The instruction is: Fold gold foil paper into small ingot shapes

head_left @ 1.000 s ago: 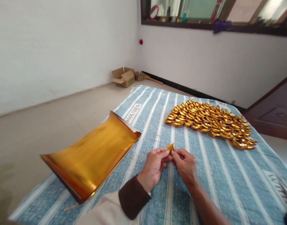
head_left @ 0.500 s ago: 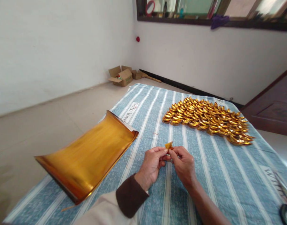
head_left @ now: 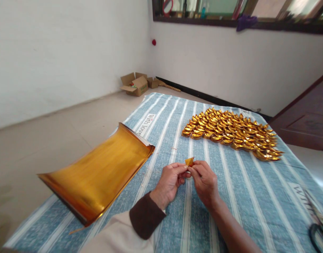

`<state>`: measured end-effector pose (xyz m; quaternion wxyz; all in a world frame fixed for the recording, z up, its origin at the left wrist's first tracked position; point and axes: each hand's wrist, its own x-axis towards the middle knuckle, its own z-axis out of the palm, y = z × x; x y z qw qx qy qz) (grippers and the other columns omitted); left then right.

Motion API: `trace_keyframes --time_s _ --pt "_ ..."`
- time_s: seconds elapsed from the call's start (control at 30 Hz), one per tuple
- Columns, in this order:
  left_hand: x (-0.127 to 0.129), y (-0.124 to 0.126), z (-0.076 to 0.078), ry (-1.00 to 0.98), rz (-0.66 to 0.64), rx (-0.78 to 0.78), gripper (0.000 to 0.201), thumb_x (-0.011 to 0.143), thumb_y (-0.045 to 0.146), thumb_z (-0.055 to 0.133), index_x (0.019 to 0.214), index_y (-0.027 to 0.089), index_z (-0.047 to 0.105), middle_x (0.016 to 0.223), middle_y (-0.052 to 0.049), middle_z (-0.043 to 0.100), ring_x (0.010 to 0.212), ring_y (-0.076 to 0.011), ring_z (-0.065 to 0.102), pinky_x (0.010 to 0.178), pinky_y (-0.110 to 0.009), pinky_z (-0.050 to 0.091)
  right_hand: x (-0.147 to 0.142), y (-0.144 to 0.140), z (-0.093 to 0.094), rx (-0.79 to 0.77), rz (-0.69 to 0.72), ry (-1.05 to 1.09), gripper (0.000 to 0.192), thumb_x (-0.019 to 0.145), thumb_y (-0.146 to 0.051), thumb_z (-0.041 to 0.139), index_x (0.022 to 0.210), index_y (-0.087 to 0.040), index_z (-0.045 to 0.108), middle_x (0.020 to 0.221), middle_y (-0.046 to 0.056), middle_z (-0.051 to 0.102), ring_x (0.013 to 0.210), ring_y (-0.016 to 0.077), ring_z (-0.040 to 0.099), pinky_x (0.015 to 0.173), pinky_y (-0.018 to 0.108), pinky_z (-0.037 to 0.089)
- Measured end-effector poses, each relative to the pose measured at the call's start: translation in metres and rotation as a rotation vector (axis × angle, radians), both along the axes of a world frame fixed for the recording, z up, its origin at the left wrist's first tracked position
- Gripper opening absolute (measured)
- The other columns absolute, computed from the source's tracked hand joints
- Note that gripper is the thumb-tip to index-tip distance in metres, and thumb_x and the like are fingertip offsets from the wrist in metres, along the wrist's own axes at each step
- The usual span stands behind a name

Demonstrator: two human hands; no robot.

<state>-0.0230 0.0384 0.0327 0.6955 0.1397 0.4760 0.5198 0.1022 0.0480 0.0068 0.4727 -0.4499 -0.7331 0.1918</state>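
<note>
A small piece of folded gold foil paper (head_left: 189, 162) is pinched between my two hands above the striped cloth. My left hand (head_left: 172, 179), in a dark-cuffed sleeve, grips it from the left with thumb and fingers. From the right, the closed thumb and fingers of my right hand (head_left: 204, 181) hold the same piece; its lower part is hidden by the fingertips. To the left lies a stack of large gold foil sheets (head_left: 98, 172) with slightly curled edges. Beyond my hands, on the right, many folded gold paper ingots (head_left: 227, 130) stand packed in rows.
Blue and white striped cloth (head_left: 166, 140) covers the table. Scissors (head_left: 318, 228) with black handles lie at the right edge. Cardboard boxes (head_left: 135, 84) sit on the floor by the far corner. A window ledge (head_left: 203, 24) with small items runs along the wall.
The view has shifted slightly, so everything sits a little differently in the picture. Both hands keep nearly the same pinch on the folded foil.
</note>
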Motion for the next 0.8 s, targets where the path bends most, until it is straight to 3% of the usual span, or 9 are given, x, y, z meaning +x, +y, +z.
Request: trace_keyframes --time_s 0.23,0.53,0.8 --pt "-0.0005 0.0014 -0.0025 0.017 -0.016 0.035 0.003 0.068 0.009 0.068 0.068 0.009 0.065 0.056 -0.002 0.061 0.048 -0.0081 0.057 0.040 -0.014 0.032 0.0022 0.0009 -0.0017 0.041 0.040 0.015 0.021 0.091 -0.023 0.053 0.073 -0.020 0.063 0.081 0.004 0.059 0.080 0.0145 0.061 0.076 0.027 0.050" --pt "-0.0006 0.0017 -0.0010 -0.021 0.014 0.015 0.008 0.076 0.004 0.060 0.070 0.009 0.064 0.055 -0.001 0.060 0.045 -0.0059 0.055 0.040 -0.013 0.034 0.0046 -0.0026 0.0024 0.071 0.073 0.087 0.004 0.085 -0.018 0.060 0.081 -0.020 0.060 0.086 0.004 0.063 0.081 0.0151 0.060 0.066 0.025 0.051" --pt "-0.0012 0.0027 0.0002 -0.027 0.030 -0.023 0.009 0.078 0.002 0.060 0.073 0.008 0.065 0.058 -0.002 0.061 0.045 -0.0066 0.058 0.038 -0.012 0.034 0.0055 -0.0020 -0.0018 0.108 0.057 0.013 0.014 0.089 -0.014 0.053 0.078 -0.019 0.061 0.091 0.006 0.062 0.091 0.0159 0.061 0.075 0.027 0.051"
